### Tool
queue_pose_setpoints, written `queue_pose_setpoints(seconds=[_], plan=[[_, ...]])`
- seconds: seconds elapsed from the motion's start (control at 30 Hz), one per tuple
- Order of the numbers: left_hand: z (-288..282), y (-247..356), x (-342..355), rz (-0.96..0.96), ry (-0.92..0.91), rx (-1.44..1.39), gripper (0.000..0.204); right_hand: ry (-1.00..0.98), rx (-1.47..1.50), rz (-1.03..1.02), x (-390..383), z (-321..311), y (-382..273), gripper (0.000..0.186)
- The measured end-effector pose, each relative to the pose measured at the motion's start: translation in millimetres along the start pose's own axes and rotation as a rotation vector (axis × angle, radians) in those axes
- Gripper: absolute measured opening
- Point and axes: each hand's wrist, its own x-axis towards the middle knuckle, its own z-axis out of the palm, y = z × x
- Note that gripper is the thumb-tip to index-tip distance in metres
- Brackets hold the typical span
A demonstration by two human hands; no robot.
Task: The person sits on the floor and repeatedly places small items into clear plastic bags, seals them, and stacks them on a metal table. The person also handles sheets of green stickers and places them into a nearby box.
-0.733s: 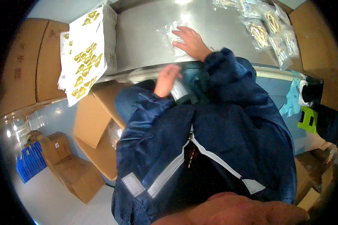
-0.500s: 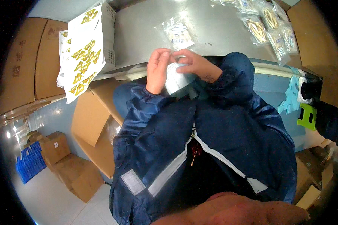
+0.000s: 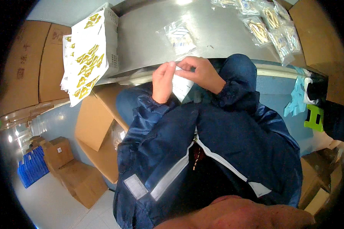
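Observation:
My left hand [image 3: 163, 82] and my right hand [image 3: 203, 73] meet just before the table's near edge, fingertips pinched together at the top of a white sheet of paper [image 3: 182, 86]. The sheet hangs down between them and shows faint printed lines; whether it is a label sheet I cannot tell. Both hands have their fingers closed on its upper end. Beyond them, on the metal table [image 3: 141, 38], lies a clear plastic bag [image 3: 182, 40] with pale contents and a striped print.
Several clear bags of pale sticks [image 3: 271, 19] lie at the table's far right. White sheets with gold prints [image 3: 88, 63] drape over a white basket [image 3: 112, 38] at left. An open cardboard box [image 3: 93, 124] stands below. Blue gloves [image 3: 295, 97] hang at right.
Both hands have drawn slightly nearer to my body, away from the bag on the table. The white sheet between them has tilted and shows a narrower face.

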Motion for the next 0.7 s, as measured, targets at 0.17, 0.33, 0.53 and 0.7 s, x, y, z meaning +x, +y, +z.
queue_pose_setpoints(seconds=[0.17,0.33,0.53,0.7], plan=[[-8.1,-14.1,0.9,-0.043,0.01,0.079,0.017,0.012,0.131,0.119,7.7,-12.4,47.2,0.02],[-45.9,2.5,1.3,-0.071,-0.069,0.332,0.019,0.461,-0.19,0.119,27.6,-73.2,88.2,0.017],[-27.5,14.5,50.0,-0.559,-0.328,-0.061,0.025,0.22,-0.69,-0.607,35.1,-29.9,50.2,0.024],[-30.2,-30.7,61.0,-0.32,-0.156,0.043,0.021,0.16,-0.572,-0.451,40.9,-24.5,60.8,0.039]])
